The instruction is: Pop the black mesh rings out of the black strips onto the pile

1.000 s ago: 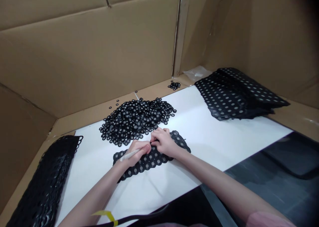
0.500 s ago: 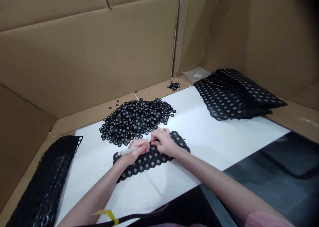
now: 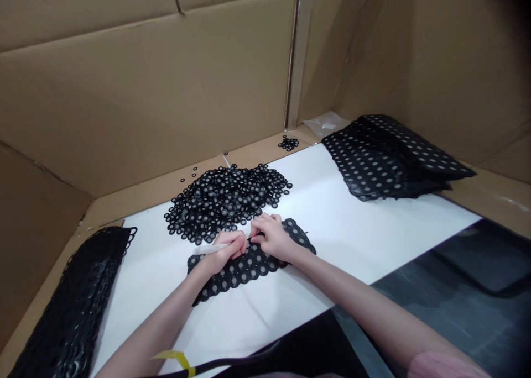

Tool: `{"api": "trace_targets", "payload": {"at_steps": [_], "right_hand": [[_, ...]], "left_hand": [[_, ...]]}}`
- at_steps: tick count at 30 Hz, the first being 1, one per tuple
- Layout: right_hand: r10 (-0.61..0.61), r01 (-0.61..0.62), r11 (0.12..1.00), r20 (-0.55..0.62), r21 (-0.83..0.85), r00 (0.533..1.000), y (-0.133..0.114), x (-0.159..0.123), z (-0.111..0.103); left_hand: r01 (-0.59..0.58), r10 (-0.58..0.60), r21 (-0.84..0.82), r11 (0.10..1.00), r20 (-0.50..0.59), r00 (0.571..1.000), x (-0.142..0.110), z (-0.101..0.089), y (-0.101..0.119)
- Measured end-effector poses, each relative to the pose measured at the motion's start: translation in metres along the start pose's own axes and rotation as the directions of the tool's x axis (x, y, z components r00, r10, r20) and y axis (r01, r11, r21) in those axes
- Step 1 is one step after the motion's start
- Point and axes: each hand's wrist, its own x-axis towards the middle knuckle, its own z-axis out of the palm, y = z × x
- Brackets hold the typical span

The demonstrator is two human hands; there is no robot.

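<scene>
A black rubber sheet of joined rings (image 3: 244,267) lies on the white board (image 3: 340,223) in front of me. My left hand (image 3: 222,252) rests on it with the fingers closed round a thin white stick-like tool (image 3: 211,248). Touching it from the right, my right hand (image 3: 270,235) presses on the sheet with fingers pinched at a ring I cannot make out. Just beyond both hands is a heap of loose black rings (image 3: 226,198).
A stack of black punched-out sheets (image 3: 74,306) lies at the left, another stack of ring sheets (image 3: 390,157) at the far right. A few loose rings (image 3: 289,143) sit by the cardboard wall (image 3: 145,85). A dark surface (image 3: 456,295) lies at the near right.
The white tool in my left hand has tipped lower, closer to flat. Both hands stay in place on the sheet.
</scene>
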Motion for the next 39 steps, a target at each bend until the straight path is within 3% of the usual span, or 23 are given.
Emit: {"api": "trace_targets", "payload": {"at_steps": [7,13,21,27,34,39], "right_hand": [[-0.001,0.001,1.0,-0.006,-0.012,1.0,0.0,0.0,0.002],[0.0,0.0,1.0,-0.01,-0.019,1.0,0.001,0.001,0.003],[0.022,-0.018,0.998,0.057,-0.066,0.998,-0.004,0.01,-0.005],[-0.038,0.057,0.984,0.114,-0.169,0.993,-0.006,0.023,-0.009],[-0.105,0.121,0.982,0.114,-0.147,0.988,0.006,0.02,-0.001],[-0.117,0.128,0.985,0.098,-0.114,0.988,0.008,0.02,0.0]], "left_hand": [[-0.038,0.033,0.081,0.996,0.066,0.997,0.001,-0.001,-0.001],[-0.063,0.055,0.143,0.988,0.057,0.997,0.0,0.0,-0.008],[0.001,-0.019,-0.161,0.987,-0.107,0.994,0.005,0.002,-0.01],[-0.027,-0.002,-0.147,0.989,-0.198,0.98,0.006,0.002,-0.011],[0.047,-0.055,-0.069,0.997,-0.116,0.992,0.004,-0.001,-0.007],[0.026,-0.025,0.016,1.0,-0.067,0.997,0.005,0.0,-0.006]]}}
